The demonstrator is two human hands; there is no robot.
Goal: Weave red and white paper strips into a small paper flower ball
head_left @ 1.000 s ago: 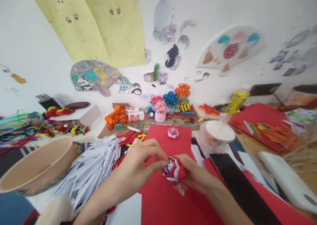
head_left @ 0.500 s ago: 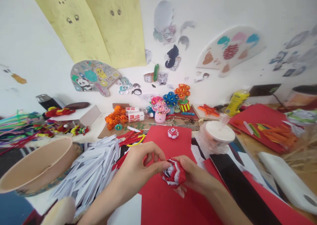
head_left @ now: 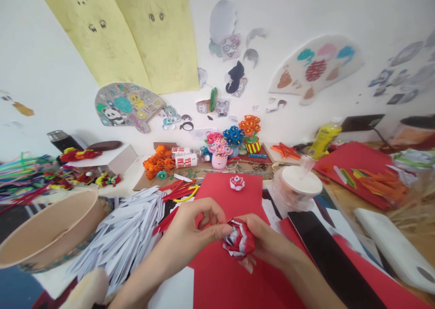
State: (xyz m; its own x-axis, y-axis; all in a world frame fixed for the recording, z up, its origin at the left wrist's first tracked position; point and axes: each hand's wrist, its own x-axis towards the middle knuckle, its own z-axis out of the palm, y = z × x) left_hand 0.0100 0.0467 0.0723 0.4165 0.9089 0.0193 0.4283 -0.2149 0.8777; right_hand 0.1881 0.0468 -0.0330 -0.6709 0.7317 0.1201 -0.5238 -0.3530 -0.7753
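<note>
Both my hands hold a red and white paper flower [head_left: 239,240] above a red paper sheet [head_left: 227,272]. My right hand [head_left: 264,238] cups it from the right, fingers wrapped round it. My left hand [head_left: 193,229] pinches its left edge with thumb and fingertips. A finished small red and white paper flower [head_left: 237,182] lies farther back on the same red sheet.
A heap of white paper strips [head_left: 122,229] lies to the left, beside a tan bowl [head_left: 44,236]. A lidded plastic cup [head_left: 299,185], a black tablet [head_left: 322,245] and a white case [head_left: 394,250] stand to the right. Paper flower pots [head_left: 234,141] line the wall.
My left fingers have shifted slightly on the flower's edge and curled in more. The flower has turned a little in my hands. The view has drifted slightly.
</note>
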